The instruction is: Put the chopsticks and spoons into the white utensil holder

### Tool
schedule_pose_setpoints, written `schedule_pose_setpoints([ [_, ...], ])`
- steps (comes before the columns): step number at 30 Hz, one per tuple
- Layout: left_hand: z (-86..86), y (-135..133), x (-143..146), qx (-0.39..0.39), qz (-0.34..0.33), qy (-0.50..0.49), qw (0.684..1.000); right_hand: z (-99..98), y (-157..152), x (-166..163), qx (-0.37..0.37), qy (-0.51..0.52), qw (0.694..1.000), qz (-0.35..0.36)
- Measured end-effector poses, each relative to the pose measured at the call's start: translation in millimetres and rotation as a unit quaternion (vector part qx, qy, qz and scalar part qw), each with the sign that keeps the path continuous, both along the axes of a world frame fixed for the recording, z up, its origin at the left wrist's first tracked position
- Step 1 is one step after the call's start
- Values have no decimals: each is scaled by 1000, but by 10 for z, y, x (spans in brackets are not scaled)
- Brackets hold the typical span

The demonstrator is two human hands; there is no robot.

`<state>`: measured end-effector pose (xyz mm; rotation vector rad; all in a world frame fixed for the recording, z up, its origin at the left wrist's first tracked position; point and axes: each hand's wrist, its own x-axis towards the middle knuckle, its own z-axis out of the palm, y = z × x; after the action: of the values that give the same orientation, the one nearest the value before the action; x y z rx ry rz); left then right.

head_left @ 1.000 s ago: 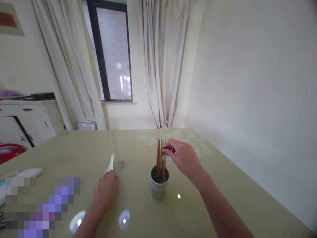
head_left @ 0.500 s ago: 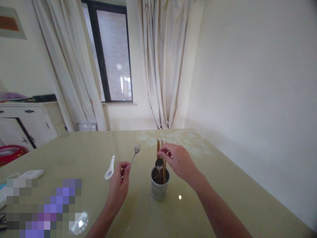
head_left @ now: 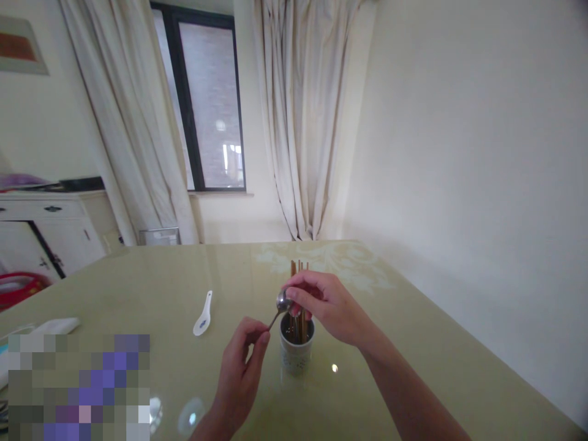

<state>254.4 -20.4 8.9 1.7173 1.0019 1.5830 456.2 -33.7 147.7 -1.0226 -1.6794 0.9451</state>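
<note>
A small white cup (head_left: 296, 354) stands on the pale green table (head_left: 413, 343), holding several wooden chopsticks (head_left: 299, 272) upright. My left hand (head_left: 241, 376) pinches the handle end of a metal spoon (head_left: 281, 306), whose bowl points up toward the cup's rim. Over the cup, my right hand (head_left: 328, 306) closes its fingertips on the bowl of that same spoon. A white ceramic spoon (head_left: 203, 316) with a blue mark lies on the table to the left, apart from both hands.
A white cloth or paper (head_left: 55, 324) lies at the table's left edge above a blurred-out patch. Behind stand a white cabinet (head_left: 50, 229), a red object (head_left: 18, 286), curtains and a dark-framed window (head_left: 206, 104). A plain wall runs along the right.
My left hand picked the metal spoon off the table and carried it right to the cup. My right hand let go of the spoon now in the cup and met the new spoon's bowl.
</note>
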Motion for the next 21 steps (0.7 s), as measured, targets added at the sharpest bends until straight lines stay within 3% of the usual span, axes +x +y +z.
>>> schedule_pose_setpoints([
  [13,-18,-44,62,-46,-3,-61,997,-14,-7,-1,31,-9,999,-11],
  [21,-51,-97,88,-47,-22,-66,996,11,-61,17,17,15,1000,21],
])
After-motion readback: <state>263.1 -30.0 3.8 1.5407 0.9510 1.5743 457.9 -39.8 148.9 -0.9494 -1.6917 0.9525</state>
